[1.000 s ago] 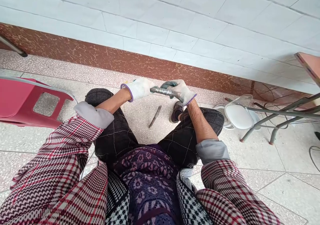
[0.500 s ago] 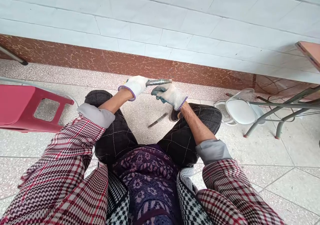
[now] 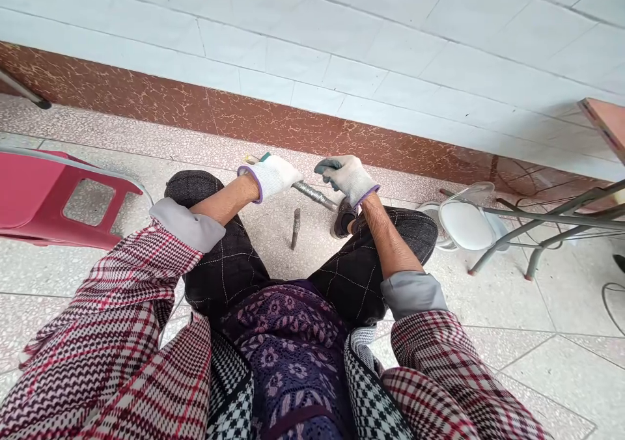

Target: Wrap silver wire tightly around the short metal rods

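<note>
I sit with both gloved hands out past my knees. My left hand (image 3: 271,174) is closed round one end of a grey ridged metal rod (image 3: 315,196), which slants down to the right toward my shoe (image 3: 343,217). A yellow-green end pokes out behind the glove. My right hand (image 3: 347,176) hovers just right of the rod with its fingers curled loosely and nothing in them. A second short grey metal piece (image 3: 295,227) lies on the tiled floor between my legs.
A red plastic stool (image 3: 58,199) stands at the left. At the right are a white round-seated stool (image 3: 463,222) and grey metal table legs (image 3: 547,232), with cables on the floor behind. A brown-skirted white tiled wall (image 3: 342,69) closes off the front.
My right hand has let go of the rod, which both hands held a second ago. The rod has tipped from level to slanting down to the right in my left hand.
</note>
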{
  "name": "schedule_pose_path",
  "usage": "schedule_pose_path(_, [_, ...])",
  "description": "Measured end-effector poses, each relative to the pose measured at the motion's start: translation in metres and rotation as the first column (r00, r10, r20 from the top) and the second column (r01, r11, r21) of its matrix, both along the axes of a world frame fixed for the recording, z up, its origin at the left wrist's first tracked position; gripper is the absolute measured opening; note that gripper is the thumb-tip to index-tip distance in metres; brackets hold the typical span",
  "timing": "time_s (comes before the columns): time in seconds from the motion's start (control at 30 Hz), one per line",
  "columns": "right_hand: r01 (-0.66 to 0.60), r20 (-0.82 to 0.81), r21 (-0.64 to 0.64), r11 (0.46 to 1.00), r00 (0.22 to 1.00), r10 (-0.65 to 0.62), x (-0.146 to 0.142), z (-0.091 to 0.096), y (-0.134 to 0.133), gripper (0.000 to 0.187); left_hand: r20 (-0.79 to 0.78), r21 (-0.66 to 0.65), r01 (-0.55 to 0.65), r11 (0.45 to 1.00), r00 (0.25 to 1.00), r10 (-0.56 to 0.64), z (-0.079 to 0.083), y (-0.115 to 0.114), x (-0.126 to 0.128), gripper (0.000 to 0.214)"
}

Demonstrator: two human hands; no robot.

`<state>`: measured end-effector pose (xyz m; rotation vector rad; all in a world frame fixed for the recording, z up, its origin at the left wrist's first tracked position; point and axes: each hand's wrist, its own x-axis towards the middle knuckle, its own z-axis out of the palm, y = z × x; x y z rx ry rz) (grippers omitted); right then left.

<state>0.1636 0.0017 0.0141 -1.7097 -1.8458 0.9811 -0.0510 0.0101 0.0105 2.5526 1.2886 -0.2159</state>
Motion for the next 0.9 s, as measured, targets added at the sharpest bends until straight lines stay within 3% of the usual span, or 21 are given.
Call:
schedule_pose_path(0.13, [-0.024,-0.079,-0.015,1.000,0.997,0.023,0.006,-0.003,0.003,0.022,-0.045,0.043,-0.017,0.999,0.999,0.019,0.014,0.002,0.002,0.040])
schedule_pose_path(0.23, [-0.028,-0.151,-0.070,0.997,0.988,0.017,0.003,-0.013,0.001,0.015,0.089,0.058,-0.088,0.994,0.993,0.082,0.020,0.002,0.003,0.037])
schedule_pose_path(0.37, [-0.042,-0.137,-0.112,0.993,0.990,0.026,-0.012,-0.016,-0.008,0.018,0.338,-0.008,-0.169,0.986,0.927,0.162,0.012,0.010,0.004,0.033])
schedule_pose_path(0.43, [-0.091,-0.117,-0.104,0.990,0.990,0.079,-0.019,-0.010,-0.015,0.022,0.366,-0.065,-0.216,0.974,0.903,0.225,0.006,0.016,0.006,0.033])
schedule_pose_path(0.53, [-0.129,-0.129,-0.079,0.989,0.985,0.118,-0.025,0.002,-0.023,0.020,0.312,-0.069,-0.277,0.958,0.906,0.284,0.001,0.023,0.008,0.035])
schedule_pose_path(0.6, [-0.149,-0.137,-0.052,0.987,0.981,0.141,-0.024,0.005,-0.024,0.019,0.240,-0.007,-0.254,0.967,0.938,0.249,-0.002,0.025,0.009,0.035])
schedule_pose_path(0.73, [-0.165,-0.028,-0.021,0.986,0.986,0.165,-0.015,0.000,-0.018,0.014,-0.046,0.097,-0.164,0.982,0.985,0.169,-0.006,0.023,0.009,0.035])
schedule_pose_path(0.83, [-0.175,0.038,-0.030,0.984,0.984,0.176,-0.011,-0.007,-0.013,0.008,-0.225,0.055,-0.101,0.993,0.968,0.111,-0.008,0.015,0.010,0.032])
schedule_pose_path(0.9, [-0.187,0.047,-0.029,0.982,0.981,0.188,-0.010,-0.010,-0.010,0.008,-0.198,-0.027,-0.088,0.996,0.977,0.081,-0.012,0.008,0.010,0.032])
